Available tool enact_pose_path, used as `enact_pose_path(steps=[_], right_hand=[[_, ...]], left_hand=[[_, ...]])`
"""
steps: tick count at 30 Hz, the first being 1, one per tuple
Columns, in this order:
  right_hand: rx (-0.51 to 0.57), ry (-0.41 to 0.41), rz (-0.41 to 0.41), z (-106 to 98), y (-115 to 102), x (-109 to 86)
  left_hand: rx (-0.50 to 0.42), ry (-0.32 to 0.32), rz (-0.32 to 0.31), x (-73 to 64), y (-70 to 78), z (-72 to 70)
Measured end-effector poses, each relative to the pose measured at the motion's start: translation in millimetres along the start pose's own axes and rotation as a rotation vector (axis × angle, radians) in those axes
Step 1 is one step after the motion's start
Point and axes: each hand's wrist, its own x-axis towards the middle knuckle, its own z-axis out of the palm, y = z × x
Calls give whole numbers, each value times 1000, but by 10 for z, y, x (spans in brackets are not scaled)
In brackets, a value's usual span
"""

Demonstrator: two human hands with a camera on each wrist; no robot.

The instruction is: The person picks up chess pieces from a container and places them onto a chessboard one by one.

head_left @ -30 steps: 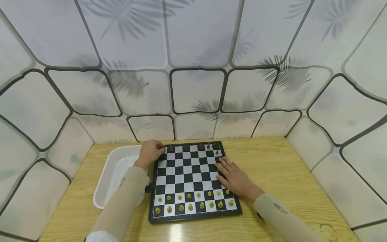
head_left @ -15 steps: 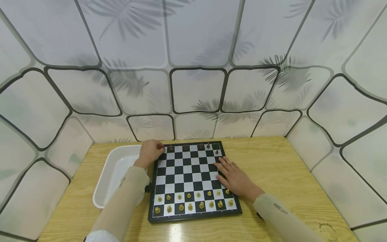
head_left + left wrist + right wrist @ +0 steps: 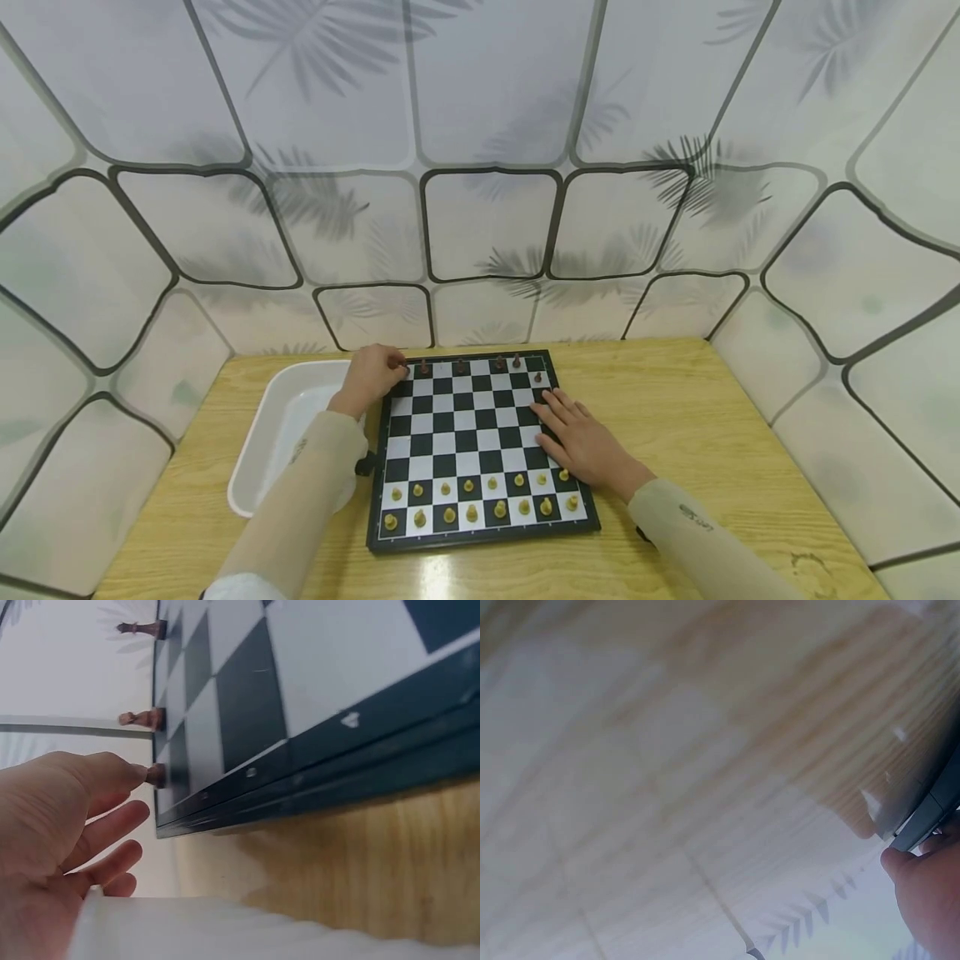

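Left fingers pinching a piece at the chessboard's far corner, on a wood-grain table within patterned walls.
The table (image 3: 660,400) spreads out to the right of the right-hand fingers; beyond both hands' fingertips rises a pale wall (image 3: 487,225) with stone-like outlines and grey fern leaves. The left hand (image 3: 371,372) grips a dark brown piece (image 3: 155,775) between the fingertips, with a white tray (image 3: 288,417) just below its wrist. The right hand (image 3: 577,437) lies with fingers extended across the right edge of the chessboard (image 3: 487,543). Yellow pieces (image 3: 500,507) stand nearer the body than either hand's fingers. Compared with the earlier frames, both hands keep their places; only the left sleeve has edged slightly leftward.
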Motion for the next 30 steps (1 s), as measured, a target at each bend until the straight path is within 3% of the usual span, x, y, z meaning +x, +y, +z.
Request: enact_pose_path(steps=[10, 18, 26, 30], right_hand=[[-7, 10, -5, -9, -12, 6], [-9, 9, 3, -1, -12, 7], [-12, -2, 7, 3, -9, 10], [-11, -6, 6, -5, -12, 11]], left_hand=[[-27, 50, 40, -80, -16, -269], [-58, 99, 74, -238, -67, -469], [-68, 121, 79, -435, -204, -563], [-99, 88, 55, -518, -274, -604]])
